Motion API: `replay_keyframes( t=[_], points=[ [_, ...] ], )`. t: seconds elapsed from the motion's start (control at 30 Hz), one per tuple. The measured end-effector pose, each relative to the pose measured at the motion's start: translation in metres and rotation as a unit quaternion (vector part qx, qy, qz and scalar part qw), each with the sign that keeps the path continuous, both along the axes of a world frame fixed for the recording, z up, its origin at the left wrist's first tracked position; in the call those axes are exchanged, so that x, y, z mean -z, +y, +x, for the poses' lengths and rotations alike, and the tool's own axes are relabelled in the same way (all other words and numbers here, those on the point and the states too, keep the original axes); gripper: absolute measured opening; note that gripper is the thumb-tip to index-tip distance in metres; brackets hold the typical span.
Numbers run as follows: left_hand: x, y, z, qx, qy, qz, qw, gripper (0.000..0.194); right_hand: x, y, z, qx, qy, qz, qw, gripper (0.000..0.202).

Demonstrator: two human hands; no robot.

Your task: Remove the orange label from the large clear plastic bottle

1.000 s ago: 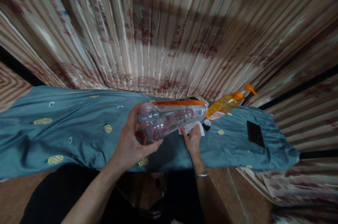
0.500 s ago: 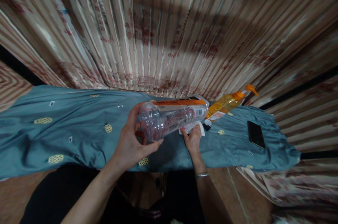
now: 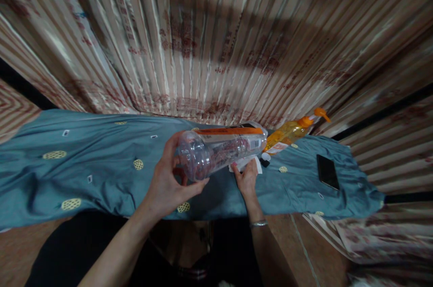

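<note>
clear bottle (image 3: 219, 151) lying sideways, base toward camera | left hand (image 3: 165, 185) fingers clamped on base | right hand (image 3: 248, 178) fingers pinch white cloth (image 3: 245, 164)

dim indoor light | broad shadow on curtain (image 3: 237, 30) | edges stretched, smeared | centre fairly sharp

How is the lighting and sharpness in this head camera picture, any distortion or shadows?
Head view: dim and warm, with a broad dark shadow band across the striped, patterned curtain; wide-angle distortion fans its stripes outward and bows the blue-grey embroidered cloth; edges look smeared, while the clear plastic bottle in the left hand stays fairly sharp.
</note>
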State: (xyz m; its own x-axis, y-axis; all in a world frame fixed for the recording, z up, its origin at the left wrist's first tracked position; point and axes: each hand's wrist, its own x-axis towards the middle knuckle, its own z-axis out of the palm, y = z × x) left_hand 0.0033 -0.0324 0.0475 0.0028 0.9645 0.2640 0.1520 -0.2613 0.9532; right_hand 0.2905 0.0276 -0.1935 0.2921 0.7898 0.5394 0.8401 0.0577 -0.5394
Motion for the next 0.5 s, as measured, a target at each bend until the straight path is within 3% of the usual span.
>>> replay_keyframes(
  t=[0.2, 0.5],
  points=[
    [-0.0006, 0.0007, 0.0003, 0.004, -0.007, -0.002, 1.000, 0.086, 0.0034, 0.0006, -0.0017, 0.014, 0.008, 0.003, 1.000, 0.093],
    [-0.0041, -0.0001, 0.0004, 0.002, -0.010, -0.009, 1.000, 0.085, -0.0026, -0.0021, -0.0059, 0.010, -0.008, 0.006, 1.000, 0.083]
  ],
)
